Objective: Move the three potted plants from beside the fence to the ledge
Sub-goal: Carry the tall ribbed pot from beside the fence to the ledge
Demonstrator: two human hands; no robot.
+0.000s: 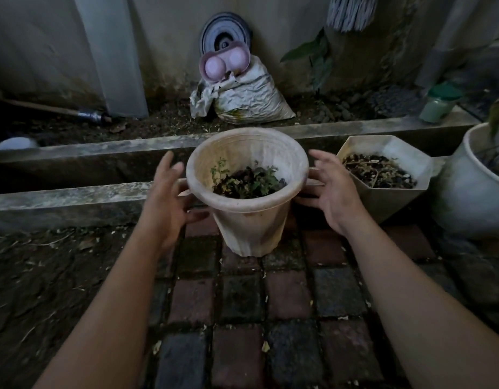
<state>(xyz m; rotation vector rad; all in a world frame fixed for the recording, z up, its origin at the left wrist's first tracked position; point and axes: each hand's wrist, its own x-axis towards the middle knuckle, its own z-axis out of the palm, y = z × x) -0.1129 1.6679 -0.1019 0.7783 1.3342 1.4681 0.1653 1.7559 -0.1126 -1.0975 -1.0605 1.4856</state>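
- Left hand [169, 195] and right hand [336, 192] flanked the round pot [251, 220] by the ledge [74, 197], fingers spread, gripping nothing.
- It looked rigid and soil-heavy; under the rolled rim seemed the safest hold.

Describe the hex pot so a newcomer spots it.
Find the concrete ledge crossing above the brick paving. By it, the hexagonal pot sits between the central round pot and a large white pot. Only it has flat, angled sides.

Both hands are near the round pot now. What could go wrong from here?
The round pot narrows downward, and the left hand and right hand are open beside it, so a weak grip might slip. The hexagonal pot stands close to the right hand and could get bumped.
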